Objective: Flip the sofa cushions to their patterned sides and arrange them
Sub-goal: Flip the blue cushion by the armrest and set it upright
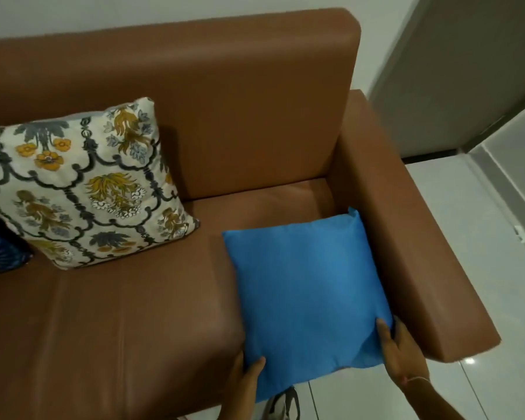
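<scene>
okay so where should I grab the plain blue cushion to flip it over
Take the blue cushion by its two near corners, coming from the front edge of the sofa, where the left hand and right hand already sit. It lies flat, overhanging the seat, and the armrest blocks its right side.

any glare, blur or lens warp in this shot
Head view: soft overall, smeared most at the right wall and armrest; wide-angle bowing curves the sofa back; small bright glare spot on the floor tile; floral cushion shades the backrest beside it.
</scene>
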